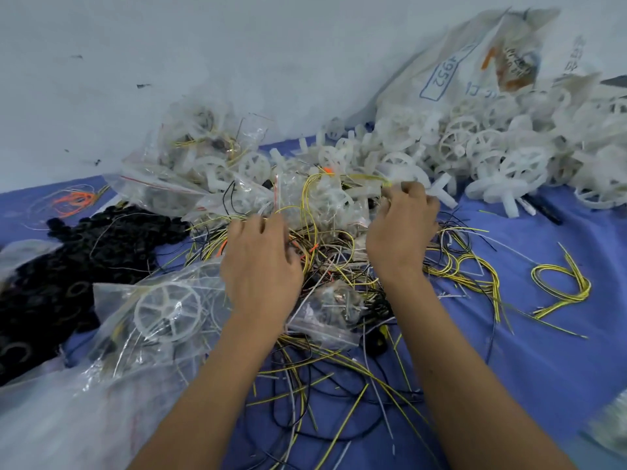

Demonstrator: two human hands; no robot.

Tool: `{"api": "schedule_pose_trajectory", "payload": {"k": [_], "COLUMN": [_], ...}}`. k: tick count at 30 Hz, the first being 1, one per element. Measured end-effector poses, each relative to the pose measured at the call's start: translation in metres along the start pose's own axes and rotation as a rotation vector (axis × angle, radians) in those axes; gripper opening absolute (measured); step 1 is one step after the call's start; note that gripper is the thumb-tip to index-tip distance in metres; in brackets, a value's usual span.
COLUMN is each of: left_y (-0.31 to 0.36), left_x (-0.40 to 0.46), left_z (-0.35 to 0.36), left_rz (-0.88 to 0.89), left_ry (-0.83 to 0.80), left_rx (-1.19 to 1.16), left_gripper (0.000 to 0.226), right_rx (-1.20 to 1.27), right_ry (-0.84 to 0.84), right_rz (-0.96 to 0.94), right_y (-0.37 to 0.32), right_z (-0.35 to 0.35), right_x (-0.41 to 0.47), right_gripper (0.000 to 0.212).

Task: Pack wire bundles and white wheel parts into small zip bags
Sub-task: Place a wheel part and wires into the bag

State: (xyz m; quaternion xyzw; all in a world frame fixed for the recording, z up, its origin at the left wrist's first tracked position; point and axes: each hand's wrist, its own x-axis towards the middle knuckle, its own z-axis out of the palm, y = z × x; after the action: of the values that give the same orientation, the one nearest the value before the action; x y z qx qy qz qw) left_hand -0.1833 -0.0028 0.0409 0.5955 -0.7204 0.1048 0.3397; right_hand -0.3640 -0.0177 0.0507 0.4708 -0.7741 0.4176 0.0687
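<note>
A small clear zip bag (322,198) holding a white wheel part and yellow wire is held up between my hands over a tangle of yellow, black and white wires (339,276). My left hand (259,262) grips the bag's left edge. My right hand (403,228) pinches its right edge together with a yellow wire. A heap of loose white wheel parts (492,154) lies at the back right. Filled zip bags (190,164) are piled at the back left, and another filled bag (163,317) with a white wheel lies to the left of my left forearm.
A heap of black rings (68,266) lies at the left on the blue cloth (559,368). A large white sack (475,69) leans on the wall at the back right. A looped yellow wire bundle (563,286) lies at the right, orange wires (74,200) at the far left.
</note>
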Motion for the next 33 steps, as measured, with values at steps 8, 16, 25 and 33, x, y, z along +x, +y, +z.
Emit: {"api": "schedule_pose_trajectory", "payload": {"k": [8,16,25,33], "left_y": [-0.060,-0.076,-0.064,-0.057], "left_x": [0.001,0.000,-0.014,-0.009], "left_z": [-0.016,-0.006,0.008,0.006], "left_rz": [-0.217,-0.247,-0.260,-0.531], "left_ry": [-0.134,-0.268,-0.246,-0.001], "left_rx": [-0.188,-0.083,-0.169,-0.649], "left_gripper": [0.025,0.018,0.018,0.028], "right_rx": [0.710,1.025,1.338,1.841], "right_ry": [0.222,-0.148,-0.347,-0.722], "right_rz": [-0.103,-0.046,0.334,0.612], "right_y": [-0.061,-0.074,-0.062,-0.060], "right_z": [0.009,0.042,0.049,0.046], "right_x": [-0.048,-0.089,-0.083,-0.080], "right_gripper": [0.019,0.028,0.032,0.024]}}
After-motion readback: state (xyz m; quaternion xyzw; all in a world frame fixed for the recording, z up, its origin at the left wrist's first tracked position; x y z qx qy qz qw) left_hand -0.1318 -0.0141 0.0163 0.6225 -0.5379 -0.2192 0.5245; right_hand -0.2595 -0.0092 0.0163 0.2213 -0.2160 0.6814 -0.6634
